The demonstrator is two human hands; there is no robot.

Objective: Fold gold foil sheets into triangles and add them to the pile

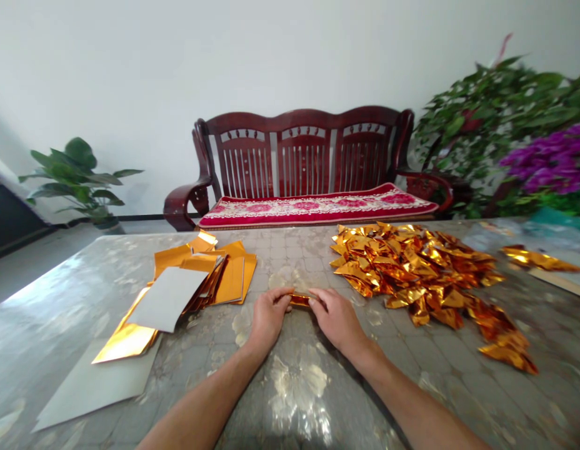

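Observation:
A narrow folded strip of gold foil paper (pixel 300 300) lies crosswise between my two hands, close to the tabletop. My left hand (pixel 270 312) pinches its left end between thumb and fingers. At the right end, my right hand (pixel 334 315) grips it the same way. Only the shiny middle of the strip shows; its ends are covered by my fingers. To the right sits a heap of folded gold foil pieces (pixel 412 262) with pointed ends. Left of my hands are loose stacks of flat gold foil sheets (pixel 231 278), with a grey sheet (pixel 170 299) on top.
The table (pixel 205 387) has a glossy, flower-patterned cover. Another pale sheet (pixel 97 387) lies at its left front. Clear plastic and a gold piece (pixel 538 257) rest at the far right. Behind stand a wooden bench (pixel 304 156), a potted plant (pixel 84 178) and purple flowers (pixel 552 156).

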